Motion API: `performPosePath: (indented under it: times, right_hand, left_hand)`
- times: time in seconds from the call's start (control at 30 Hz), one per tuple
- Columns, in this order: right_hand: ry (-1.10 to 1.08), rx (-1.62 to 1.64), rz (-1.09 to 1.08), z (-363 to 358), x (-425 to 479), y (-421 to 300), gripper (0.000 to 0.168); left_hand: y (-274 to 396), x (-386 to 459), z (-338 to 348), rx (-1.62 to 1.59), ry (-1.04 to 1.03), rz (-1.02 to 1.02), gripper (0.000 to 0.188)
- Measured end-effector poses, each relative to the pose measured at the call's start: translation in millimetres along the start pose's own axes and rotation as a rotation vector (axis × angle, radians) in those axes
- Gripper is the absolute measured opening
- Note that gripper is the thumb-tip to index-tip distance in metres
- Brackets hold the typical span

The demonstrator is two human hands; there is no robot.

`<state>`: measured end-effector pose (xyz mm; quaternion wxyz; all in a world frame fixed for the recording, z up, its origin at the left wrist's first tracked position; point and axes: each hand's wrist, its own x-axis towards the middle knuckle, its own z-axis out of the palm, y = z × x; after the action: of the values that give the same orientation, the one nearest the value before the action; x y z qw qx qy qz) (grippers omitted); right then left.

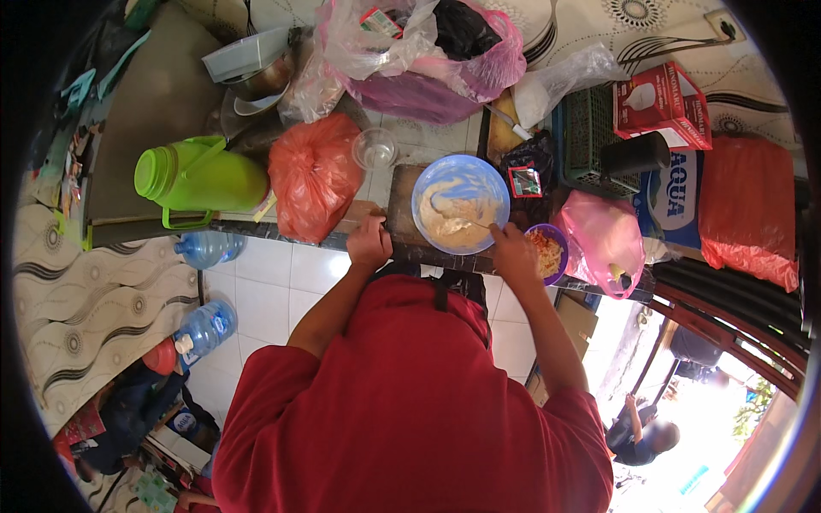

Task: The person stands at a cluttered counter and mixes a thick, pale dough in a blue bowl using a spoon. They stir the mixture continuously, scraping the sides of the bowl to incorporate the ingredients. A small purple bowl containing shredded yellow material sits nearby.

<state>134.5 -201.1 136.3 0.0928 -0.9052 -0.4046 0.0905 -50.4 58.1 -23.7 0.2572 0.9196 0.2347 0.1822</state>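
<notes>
A metal spoon (471, 223) is in my right hand (516, 255), its end dipped in thick pale batter (452, 215). The batter lies in a blue bowl (492, 178), smeared up the inner wall. Under the bowl is a dark wooden board (404, 192). My left hand (370, 245) rests curled like a fist at the counter's front edge, left of the bowl, with nothing visible in it. Close beside my right hand stands a purple bowl (564, 251) of shredded pale and orange food (545, 250).
An orange plastic bag (317, 173), a green thermos jug (205, 176) and a clear plastic cup (375, 149) stand to the left. On the right are a pink bag (603, 237) and a green basket (587, 141). A knife (510, 122) lies behind the bowl. People are outside the doorway.
</notes>
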Motion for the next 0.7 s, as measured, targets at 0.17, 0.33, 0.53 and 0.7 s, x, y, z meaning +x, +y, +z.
performPosePath:
  times: [0.17, 0.33, 0.53, 0.7]
  right_hand:
    - [0.005, -0.119, 0.1, -31, 4, 33, 0.031]
    - [0.052, 0.044, 0.304, 7, 8, 35, 0.03]
    - [0.007, 0.426, 0.402, 46, 14, -14, 0.028]
    - [-0.005, 0.338, 0.279, 26, 5, -32, 0.031]
  left_hand:
    - [-3, -2, 2, 0.003, 0.063, 0.038, 0.026]
    - [2, 1, -1, -0.019, 0.079, 0.051, 0.026]
    - [1, 0, -2, 0.012, 0.028, 0.019, 0.027]
    - [2, 0, -3, 0.013, -0.005, 0.001, 0.027]
